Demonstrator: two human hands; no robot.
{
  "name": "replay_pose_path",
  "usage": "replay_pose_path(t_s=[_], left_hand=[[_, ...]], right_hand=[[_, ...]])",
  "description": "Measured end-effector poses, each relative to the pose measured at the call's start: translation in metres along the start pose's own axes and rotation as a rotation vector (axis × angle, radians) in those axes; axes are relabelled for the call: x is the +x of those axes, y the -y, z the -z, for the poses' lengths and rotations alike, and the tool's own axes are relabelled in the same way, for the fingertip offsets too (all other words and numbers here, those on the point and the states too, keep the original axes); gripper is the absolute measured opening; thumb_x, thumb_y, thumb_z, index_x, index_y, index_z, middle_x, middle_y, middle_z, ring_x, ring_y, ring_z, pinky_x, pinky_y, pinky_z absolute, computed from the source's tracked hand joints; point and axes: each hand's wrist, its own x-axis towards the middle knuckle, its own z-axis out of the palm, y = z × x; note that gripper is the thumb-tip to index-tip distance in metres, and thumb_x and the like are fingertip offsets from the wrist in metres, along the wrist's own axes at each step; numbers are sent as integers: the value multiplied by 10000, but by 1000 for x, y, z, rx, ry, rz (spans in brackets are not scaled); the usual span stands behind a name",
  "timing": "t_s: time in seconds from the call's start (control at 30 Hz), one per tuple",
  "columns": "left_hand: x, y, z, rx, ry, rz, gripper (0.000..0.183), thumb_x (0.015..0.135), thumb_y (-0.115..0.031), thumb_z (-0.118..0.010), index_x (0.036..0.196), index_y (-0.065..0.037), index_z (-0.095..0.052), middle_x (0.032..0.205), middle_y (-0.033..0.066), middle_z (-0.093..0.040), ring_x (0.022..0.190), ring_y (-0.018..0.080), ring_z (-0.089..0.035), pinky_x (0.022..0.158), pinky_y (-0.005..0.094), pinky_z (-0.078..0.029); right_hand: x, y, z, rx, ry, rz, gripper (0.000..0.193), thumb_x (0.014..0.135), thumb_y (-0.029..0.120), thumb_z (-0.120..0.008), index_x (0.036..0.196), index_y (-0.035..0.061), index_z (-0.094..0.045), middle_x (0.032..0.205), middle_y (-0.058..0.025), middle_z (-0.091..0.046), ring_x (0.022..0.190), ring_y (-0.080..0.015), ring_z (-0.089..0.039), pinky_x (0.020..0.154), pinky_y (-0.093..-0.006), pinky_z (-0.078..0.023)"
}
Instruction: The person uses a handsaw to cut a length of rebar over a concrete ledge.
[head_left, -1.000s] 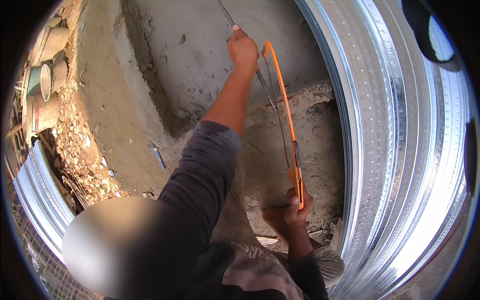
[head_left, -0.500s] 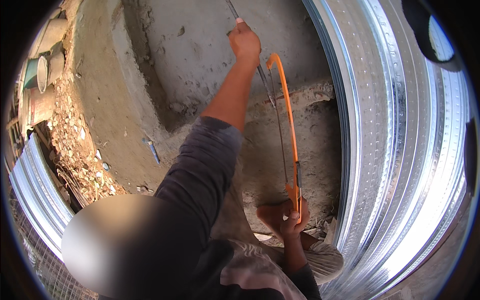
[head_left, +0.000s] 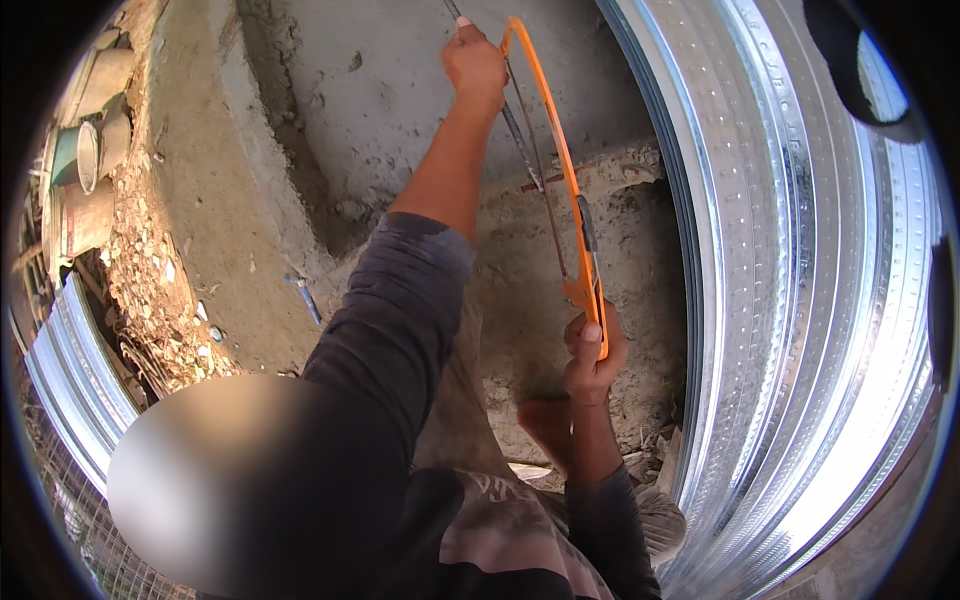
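Observation:
My left hand, arm stretched forward, is closed around a thin dark metal rod that slants down toward the right. In my right hand, lower and nearer to me, is the handle of a hacksaw with an orange frame. The saw points away from me, its far end close beside my left hand. Its thin blade runs by the rod's near end and seems to meet it there; whether they touch is hard to tell. A bare foot rests below my right hand.
Long shiny perforated metal channels fill the right side. A raised concrete ledge runs along the left, with a small blue object on it. Beyond lie rubble, buckets and more metal sheets.
My right hand has pushed the hacksaw forward, away from me, along the rod. My left hand and the rod have shifted slightly up and left in the picture.

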Motion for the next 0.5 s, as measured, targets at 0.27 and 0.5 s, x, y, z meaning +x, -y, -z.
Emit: replay_pose_path(t_s=[0.27, 0.5], left_hand=[[2, 4, -2, 8, -14, -20, 532, 1109, -426, -338, 730, -61, -409, 600, 64, -451, 459, 189, -402, 420, 389, -365], [-1, 10, -5, 18, 46, -45, 453, 1101, -407, -373, 787, -88, -443, 617, 21, -389, 487, 161, -362, 447, 345, -366]], right_hand=[[-74, -16, 15, -62, -104, 167, 571, 1059, 549, -451, 954, 7, -594, 650, 12, -501, 576, -56, -451, 525, -239, -349], [37, 5, -29, 13, -69, 40, 504, 1062, 499, -486, 1000, 12, -601, 658, 21, -477, 570, -61, -420, 513, -249, -341]])
